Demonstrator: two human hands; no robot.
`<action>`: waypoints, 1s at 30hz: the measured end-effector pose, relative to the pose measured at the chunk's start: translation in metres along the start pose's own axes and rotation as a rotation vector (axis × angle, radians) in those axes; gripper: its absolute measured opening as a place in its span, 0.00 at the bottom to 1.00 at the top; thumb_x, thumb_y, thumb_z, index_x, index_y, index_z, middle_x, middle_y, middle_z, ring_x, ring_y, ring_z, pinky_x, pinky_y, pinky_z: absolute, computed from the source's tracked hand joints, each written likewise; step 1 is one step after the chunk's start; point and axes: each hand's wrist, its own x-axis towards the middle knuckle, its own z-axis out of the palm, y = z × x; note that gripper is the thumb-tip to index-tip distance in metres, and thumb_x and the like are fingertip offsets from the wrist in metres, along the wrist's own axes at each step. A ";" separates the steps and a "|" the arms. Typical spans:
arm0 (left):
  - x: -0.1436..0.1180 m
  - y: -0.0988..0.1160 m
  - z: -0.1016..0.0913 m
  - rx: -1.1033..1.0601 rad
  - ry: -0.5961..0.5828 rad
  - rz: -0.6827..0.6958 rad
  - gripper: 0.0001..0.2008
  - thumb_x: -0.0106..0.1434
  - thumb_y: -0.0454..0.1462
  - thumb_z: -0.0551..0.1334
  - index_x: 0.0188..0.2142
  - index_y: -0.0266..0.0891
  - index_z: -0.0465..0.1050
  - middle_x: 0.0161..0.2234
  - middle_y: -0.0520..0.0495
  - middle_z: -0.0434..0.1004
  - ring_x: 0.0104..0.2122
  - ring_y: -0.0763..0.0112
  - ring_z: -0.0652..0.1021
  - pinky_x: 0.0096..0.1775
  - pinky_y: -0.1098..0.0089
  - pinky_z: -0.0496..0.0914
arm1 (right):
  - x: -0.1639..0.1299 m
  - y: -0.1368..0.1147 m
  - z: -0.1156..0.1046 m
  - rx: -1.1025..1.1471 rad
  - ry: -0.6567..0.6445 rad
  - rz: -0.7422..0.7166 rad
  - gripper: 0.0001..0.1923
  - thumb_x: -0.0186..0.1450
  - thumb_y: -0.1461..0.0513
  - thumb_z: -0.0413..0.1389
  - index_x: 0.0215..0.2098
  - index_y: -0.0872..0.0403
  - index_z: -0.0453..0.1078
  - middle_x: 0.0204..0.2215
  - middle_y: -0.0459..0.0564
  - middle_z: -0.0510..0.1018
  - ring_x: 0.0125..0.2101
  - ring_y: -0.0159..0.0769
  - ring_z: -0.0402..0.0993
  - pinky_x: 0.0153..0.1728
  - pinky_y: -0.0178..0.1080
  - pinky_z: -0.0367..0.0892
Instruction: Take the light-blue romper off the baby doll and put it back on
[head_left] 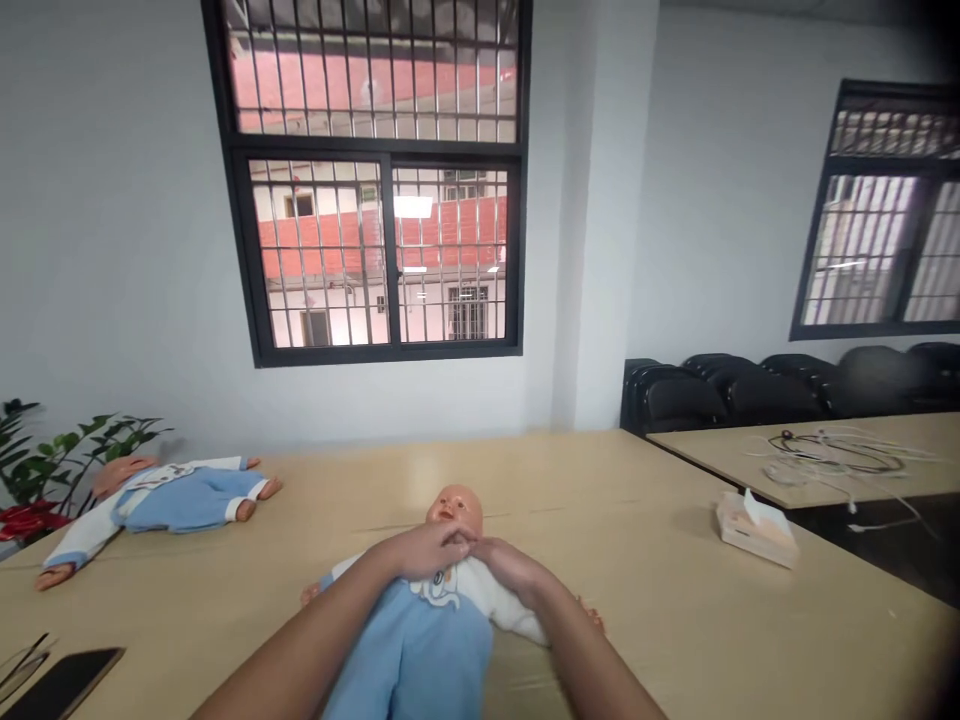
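Observation:
A baby doll (457, 505) lies on its back in front of me, head toward the window. It wears an outfit with a white top and light blue trousers (431, 660). A cartoon face is printed on its chest. My left hand (435, 550) and my right hand (510, 568) meet at the doll's neck, just under its chin. The fingers of both hands are bent and close together, nearly touching over the collar. They cover the collar, so whatever is pinched between them is hidden. The doll's arms stretch out to either side.
Another doll (176, 500) in similar clothes lies at the left of the table (637, 500), near a potted plant (71, 455). A phone (67, 685) is at the lower left. A tissue box (757, 530) sits on the right. Cables (840, 455) cover a farther table beside black chairs (772, 390).

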 end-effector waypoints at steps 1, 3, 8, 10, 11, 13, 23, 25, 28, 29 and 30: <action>0.001 -0.004 -0.001 0.013 -0.006 -0.007 0.22 0.71 0.51 0.58 0.56 0.41 0.74 0.50 0.44 0.80 0.48 0.61 0.77 0.50 0.64 0.69 | -0.001 0.002 -0.005 -0.082 -0.005 0.000 0.27 0.65 0.43 0.55 0.43 0.57 0.77 0.43 0.56 0.82 0.46 0.47 0.74 0.52 0.47 0.66; 0.001 -0.011 -0.002 0.036 -0.015 -0.020 0.21 0.70 0.52 0.59 0.52 0.41 0.75 0.47 0.44 0.81 0.46 0.62 0.78 0.47 0.66 0.71 | -0.002 0.008 -0.014 -0.242 0.005 0.006 0.30 0.65 0.39 0.54 0.42 0.56 0.77 0.45 0.57 0.81 0.47 0.48 0.73 0.53 0.47 0.65; 0.002 -0.018 -0.005 0.067 -0.001 -0.044 0.24 0.72 0.53 0.55 0.55 0.40 0.73 0.51 0.44 0.80 0.49 0.63 0.78 0.48 0.67 0.71 | -0.001 0.020 -0.033 -0.309 -0.061 0.083 0.38 0.65 0.32 0.47 0.37 0.56 0.75 0.38 0.56 0.81 0.36 0.42 0.72 0.41 0.43 0.66; 0.004 -0.018 -0.007 0.095 -0.004 -0.051 0.24 0.72 0.54 0.54 0.55 0.41 0.73 0.52 0.44 0.80 0.51 0.63 0.77 0.49 0.68 0.70 | -0.004 0.019 -0.038 -0.251 -0.087 0.155 0.39 0.63 0.30 0.46 0.36 0.56 0.74 0.33 0.53 0.79 0.29 0.37 0.69 0.34 0.40 0.64; 0.005 -0.018 -0.009 0.118 -0.009 -0.057 0.24 0.72 0.54 0.53 0.54 0.41 0.74 0.51 0.45 0.80 0.50 0.63 0.77 0.49 0.68 0.70 | -0.007 0.018 -0.040 -0.211 -0.105 0.187 0.39 0.62 0.30 0.47 0.37 0.56 0.74 0.32 0.52 0.78 0.28 0.36 0.68 0.32 0.39 0.63; 0.009 -0.019 -0.012 0.182 -0.024 -0.077 0.25 0.71 0.56 0.53 0.45 0.41 0.78 0.45 0.46 0.82 0.45 0.62 0.78 0.46 0.68 0.70 | -0.012 0.014 -0.043 -0.123 -0.150 0.205 0.38 0.61 0.30 0.49 0.38 0.55 0.73 0.31 0.50 0.76 0.27 0.34 0.67 0.30 0.37 0.62; 0.033 -0.042 -0.034 0.456 0.033 -0.379 0.27 0.64 0.59 0.56 0.35 0.40 0.81 0.36 0.42 0.84 0.39 0.54 0.81 0.41 0.63 0.70 | -0.005 0.007 -0.044 -0.167 0.052 -0.128 0.31 0.60 0.36 0.58 0.24 0.55 0.66 0.26 0.45 0.69 0.29 0.32 0.63 0.33 0.35 0.60; 0.038 -0.046 -0.039 0.501 0.032 -0.446 0.26 0.58 0.59 0.64 0.40 0.40 0.81 0.43 0.39 0.85 0.45 0.49 0.81 0.44 0.61 0.71 | -0.008 0.006 -0.045 -0.114 -0.067 -0.082 0.32 0.61 0.35 0.56 0.26 0.56 0.68 0.24 0.46 0.71 0.27 0.33 0.65 0.33 0.36 0.62; 0.049 -0.049 -0.046 0.545 -0.006 -0.546 0.25 0.56 0.57 0.69 0.41 0.41 0.80 0.44 0.38 0.84 0.46 0.49 0.81 0.46 0.61 0.73 | -0.013 0.000 -0.045 -0.093 -0.171 -0.046 0.33 0.61 0.34 0.57 0.30 0.56 0.70 0.28 0.49 0.75 0.28 0.34 0.68 0.30 0.36 0.64; 0.053 -0.049 -0.049 0.556 -0.027 -0.575 0.23 0.58 0.56 0.69 0.41 0.40 0.80 0.43 0.39 0.84 0.45 0.52 0.82 0.46 0.60 0.73 | -0.014 -0.003 -0.044 -0.104 -0.152 -0.063 0.32 0.61 0.35 0.58 0.31 0.55 0.69 0.31 0.50 0.77 0.30 0.35 0.69 0.29 0.35 0.63; 0.056 -0.049 -0.051 0.569 -0.045 -0.600 0.21 0.62 0.55 0.67 0.42 0.40 0.79 0.44 0.40 0.83 0.45 0.55 0.81 0.48 0.59 0.74 | -0.015 -0.005 -0.043 -0.118 -0.121 -0.098 0.31 0.61 0.36 0.59 0.31 0.55 0.69 0.33 0.51 0.78 0.32 0.36 0.70 0.29 0.34 0.63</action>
